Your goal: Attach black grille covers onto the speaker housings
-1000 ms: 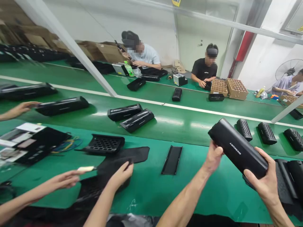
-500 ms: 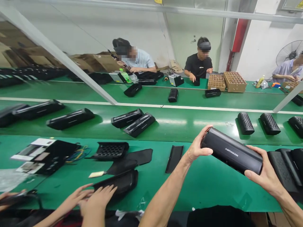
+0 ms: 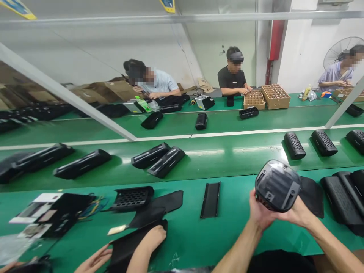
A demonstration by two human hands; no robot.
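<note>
A black speaker housing [image 3: 276, 184] is upended in front of me, its flat end with screw holes and slots facing the camera. My left hand [image 3: 260, 212] is wrapped round its lower left side, and my right hand [image 3: 297, 212] grips the lower right. The undersides of the fingers are hidden by the housing. Just behind my right hand a dark flat sheet [image 3: 314, 196] lies on the green bench [image 3: 233, 212]. Farther right are several black housings [image 3: 342, 201] set close together. To the left of my hands rests a narrow black panel [image 3: 211, 200].
A co-worker's hands [image 3: 153, 239] work on a black cover at lower left, near a perforated grille [image 3: 132, 198]. Beyond the bench, a green conveyor [image 3: 227, 159] carries several housings. Slanted metal posts [image 3: 68, 93] cross the view. People sit opposite, beside partitioned cardboard boxes [image 3: 275, 96].
The housing has turned from lying lengthwise, its MERKURY lettering visible, to end-on toward the camera. My hands have come together beneath it. The neighbouring co-worker's hands have shifted along the cover.
</note>
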